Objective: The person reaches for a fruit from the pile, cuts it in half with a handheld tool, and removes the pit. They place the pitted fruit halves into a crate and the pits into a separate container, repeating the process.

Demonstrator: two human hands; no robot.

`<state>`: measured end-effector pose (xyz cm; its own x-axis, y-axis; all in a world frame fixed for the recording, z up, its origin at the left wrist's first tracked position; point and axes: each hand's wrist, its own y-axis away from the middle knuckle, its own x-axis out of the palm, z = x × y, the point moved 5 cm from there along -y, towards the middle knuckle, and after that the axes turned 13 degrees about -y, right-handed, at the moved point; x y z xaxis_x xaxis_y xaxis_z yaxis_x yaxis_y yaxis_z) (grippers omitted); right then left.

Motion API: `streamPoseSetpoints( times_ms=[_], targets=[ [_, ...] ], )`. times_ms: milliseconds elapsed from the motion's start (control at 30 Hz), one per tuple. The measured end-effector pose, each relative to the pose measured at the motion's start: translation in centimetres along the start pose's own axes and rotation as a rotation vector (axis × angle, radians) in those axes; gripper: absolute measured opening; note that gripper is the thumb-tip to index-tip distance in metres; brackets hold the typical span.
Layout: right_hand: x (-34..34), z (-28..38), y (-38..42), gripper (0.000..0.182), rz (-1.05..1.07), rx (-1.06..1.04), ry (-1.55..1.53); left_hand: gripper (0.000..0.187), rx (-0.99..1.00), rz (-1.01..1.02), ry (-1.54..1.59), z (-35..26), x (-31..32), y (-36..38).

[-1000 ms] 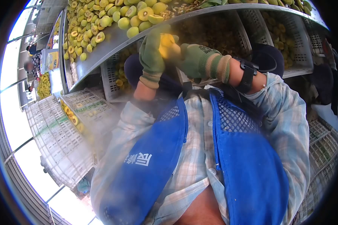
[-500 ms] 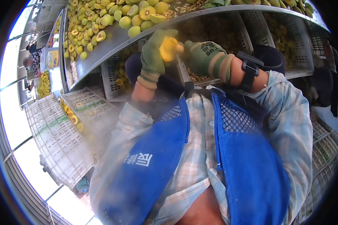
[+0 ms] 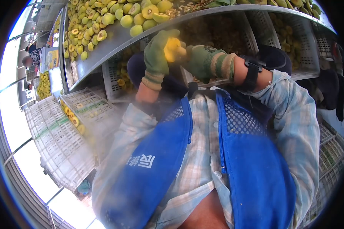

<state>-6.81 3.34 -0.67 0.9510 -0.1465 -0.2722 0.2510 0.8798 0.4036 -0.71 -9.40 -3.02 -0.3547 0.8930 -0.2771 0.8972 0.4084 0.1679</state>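
Observation:
My left hand [image 3: 156, 53], in a green knitted glove, is wrapped round a piece of yellow fruit [image 3: 171, 49] just below the metal table's edge. My right hand [image 3: 205, 63], gloved the same way, is closed close beside the fruit. Its fingers curl round something I cannot make out; a small pale brown tip [image 3: 182, 50] shows between the hands. Blur hides the detail there. Beyond the table edge [image 3: 114, 49] lie many green-yellow halved fruits [image 3: 96, 27] and scattered pits [image 3: 181, 9].
Under the table stand plastic crates [image 3: 302, 47] holding fruit. White crates [image 3: 57, 133] are at the left, with fruit halves [image 3: 73, 119] between them. A co-worker [image 3: 33, 57] is at the far left. Another crate [image 3: 328, 152] shows at the right edge.
My right hand has turned, its knuckles tipping downward, and the wristband has rotated with it. My left hand has shifted very slightly right with the yellow fruit.

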Motion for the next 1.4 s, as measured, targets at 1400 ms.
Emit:
streamPoseSetpoints(
  times_ms=[1400],
  targets=[
    [1.5,-0.9,3.0,0.023,0.339,0.163,-1.054,0.049,0.129,0.268,0.241,-1.9,0.1,0.0]
  ],
)
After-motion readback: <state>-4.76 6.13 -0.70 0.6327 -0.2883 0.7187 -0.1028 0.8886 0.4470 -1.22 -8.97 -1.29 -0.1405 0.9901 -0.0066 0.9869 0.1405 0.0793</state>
